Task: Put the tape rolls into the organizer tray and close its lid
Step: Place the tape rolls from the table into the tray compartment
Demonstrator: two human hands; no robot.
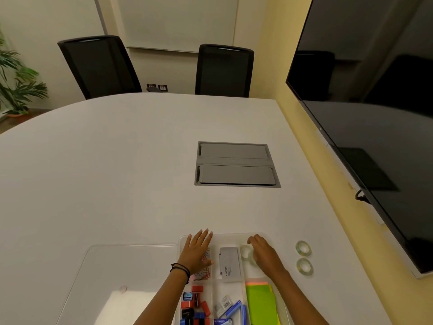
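- The right hand (263,253) lies over the tape rolls (246,252) in the far right part of the tray (234,235); whether its fingers grip one, I cannot tell.
- The left hand (198,250) rests flat, fingers spread, on the tray.
- Two more rolls (304,257) wait on the table (117,172), right of the tray.
- They look light, stiff and smooth; I would pinch the rim.
- The clear lid (121,277) lies to the left.

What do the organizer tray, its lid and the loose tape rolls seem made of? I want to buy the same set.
Organizer tray: looks like frosted translucent plastic; the table shows through its walls.
Lid: clear, glossy plastic, judging by the glare patch.
Tape rolls: clear glossy film, greenish-tinted; core material unclear.
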